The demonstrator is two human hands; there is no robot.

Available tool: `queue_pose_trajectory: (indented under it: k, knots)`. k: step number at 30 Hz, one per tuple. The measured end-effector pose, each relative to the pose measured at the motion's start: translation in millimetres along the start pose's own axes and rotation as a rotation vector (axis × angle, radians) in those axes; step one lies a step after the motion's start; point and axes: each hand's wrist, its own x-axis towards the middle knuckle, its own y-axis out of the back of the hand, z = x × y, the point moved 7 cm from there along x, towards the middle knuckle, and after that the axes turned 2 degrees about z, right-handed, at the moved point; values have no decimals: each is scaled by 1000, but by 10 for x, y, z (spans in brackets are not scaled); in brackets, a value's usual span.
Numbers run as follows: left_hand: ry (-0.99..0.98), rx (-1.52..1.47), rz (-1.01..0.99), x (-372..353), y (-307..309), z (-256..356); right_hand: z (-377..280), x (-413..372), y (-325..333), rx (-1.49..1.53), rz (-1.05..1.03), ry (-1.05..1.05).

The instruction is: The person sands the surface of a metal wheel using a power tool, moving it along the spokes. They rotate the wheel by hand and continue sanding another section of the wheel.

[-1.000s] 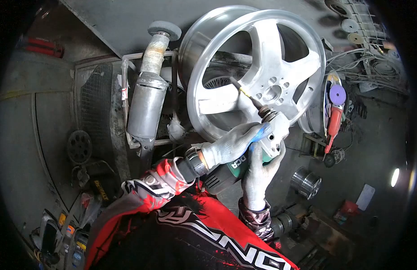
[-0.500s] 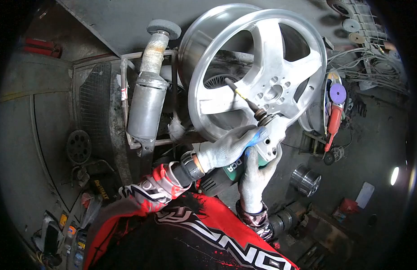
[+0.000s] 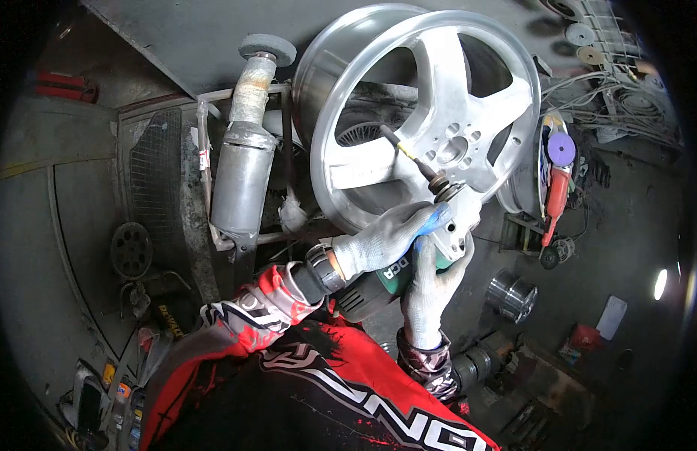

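Note:
My left hand (image 3: pixel 386 242), in a white glove with blue on the fingers, wraps round the neck of a green-bodied angle grinder (image 3: pixel 397 279) with a silver head. Also gloved, my right hand (image 3: pixel 431 297) grips the tool just behind that head. A long spindle with a narrow abrasive tip (image 3: pixel 403 146) reaches from the grinder over the face of a silver alloy wheel (image 3: pixel 445 75). In this view the tip overlaps a spoke on the wheel's left side. The bare hub with its bolt holes lies right of the spindle.
Left of the wheel a grey cylindrical motor (image 3: pixel 243 184) carries a round buffing wheel (image 3: pixel 267 49) on a metal frame. A red polisher with a purple pad (image 3: pixel 561 150) hangs at the right. Another rim (image 3: pixel 511 295) lies on the floor. Cables (image 3: pixel 619 98) clutter the upper right.
The grinder and both hands have shifted slightly up and right, carrying the tip a little to the right over the wheel. The whole view has moved slightly. Both grips stay the same.

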Motion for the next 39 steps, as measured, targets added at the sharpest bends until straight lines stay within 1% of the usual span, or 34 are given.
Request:
queue_pose_trajectory:
  k: [1,3,4,6,7,8,10,11,14,16,17,18,20,21,22,24,25,26,28,30,32,33,35,36,38,39]
  knots:
    - [19,-31,15,-51,29,20,9,-30,-11,-16,-13,31]
    - [77,-141,47,-164,31,1,23,-117,-24,-26,-29,17]
    - [76,-137,48,-191,46,17,23,-151,-49,-37,-42,10]
    - [339,-331,30,-304,49,-121,-13,-224,-100,-31,-40,-15]
    - [107,-4,90,-396,120,-3,-16,-263,-119,-63,-60,-10]
    - [107,-1,91,-437,138,24,-19,-293,-143,-94,-81,-4]
    - [296,-157,136,-523,179,-41,-20,-334,-170,-65,-101,-6]
    - [269,-47,135,-583,197,-56,-14,-348,-174,-81,-111,5]
    - [303,-68,151,-612,173,-167,39,-327,-137,-122,-124,26]
    - [104,-40,-19,-383,33,-78,50,-262,-65,12,-59,-7]
    - [188,-118,12,-290,-1,-140,22,-221,-24,-24,-26,22]
    - [184,-223,-2,-191,-66,-127,13,-168,22,-68,-10,21]
    - [148,-152,-30,-50,-103,-72,23,-82,81,-23,38,15]
    - [301,-221,-86,42,-81,90,10,-62,83,39,64,2]
    - [302,-222,-87,33,-84,91,36,-66,101,39,65,1]
    - [294,-193,-77,23,-69,91,62,-73,94,-24,6,78]
    - [215,-66,-71,-54,-48,48,71,-108,78,-40,1,71]
    - [217,-63,-69,-132,-56,-3,79,-142,66,-38,-1,69]
    - [128,17,-2,-245,-15,-7,120,-192,51,-5,-4,27]
    - [146,40,-18,-253,-12,36,89,-208,40,-13,-18,-1]
    - [68,93,33,-213,-9,80,87,-190,36,71,-22,-41]
    - [63,92,32,-140,-11,109,76,-157,44,70,-22,-36]
    - [321,-228,-66,-18,-93,6,42,-100,69,47,-19,13]
    - [321,-229,-64,-11,-102,2,44,-93,65,46,-21,13]
    - [220,-156,-55,14,-96,44,39,-79,90,25,17,35]
    - [220,-156,-53,-2,-103,17,55,-85,96,24,16,34]
